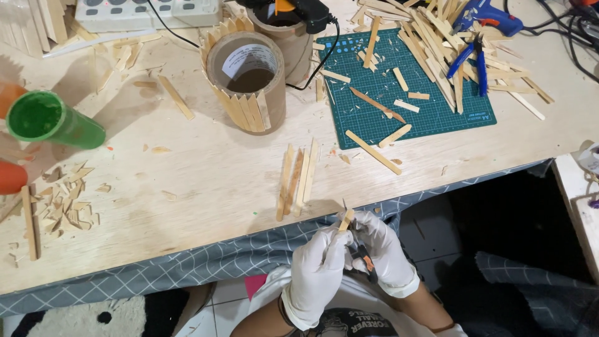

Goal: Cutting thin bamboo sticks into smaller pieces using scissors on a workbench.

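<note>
Below the pale plywood table (pixel 187 181) edge, my gloved left hand (pixel 318 274) pinches a short flat wooden stick (pixel 346 219); my right hand (pixel 384 253) grips the orange-and-black craft knife (pixel 365 257). Best shaved away from my fingers.

1. Bright, even light falls on the pale wooden tabletop (pixel 187 181).
2. Soft shadows lie left of the cardboard tube clad in wooden sticks (pixel 246 81).
3. The space under the tabletop is dim.
4. The green plastic cylinder (pixel 53 122) looks slightly blurred; the edges bend a little.
</note>
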